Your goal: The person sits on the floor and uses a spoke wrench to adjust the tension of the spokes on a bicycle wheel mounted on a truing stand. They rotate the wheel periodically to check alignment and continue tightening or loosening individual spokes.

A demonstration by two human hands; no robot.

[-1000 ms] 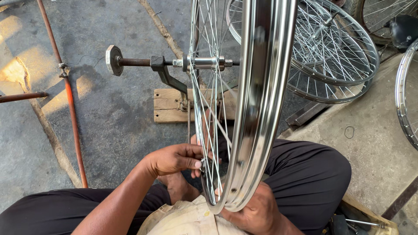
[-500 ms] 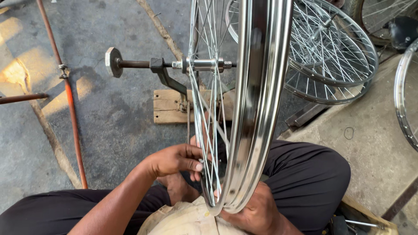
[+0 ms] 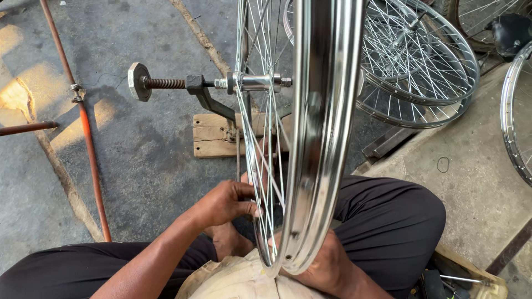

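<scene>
Left hand [image 3: 224,204] pinching a spoke [image 3: 260,182], right hand [image 3: 324,266] cupped under the rim [image 3: 321,138]: fingers at risk of being caught between spokes if the wheel turns.

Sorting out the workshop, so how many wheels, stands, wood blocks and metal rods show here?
Wheels: 5, one on the stand, two stacked, one at right edge, one at top right
Stands: 1
Wood blocks: 1
Rods: 2
Total: 9
</scene>
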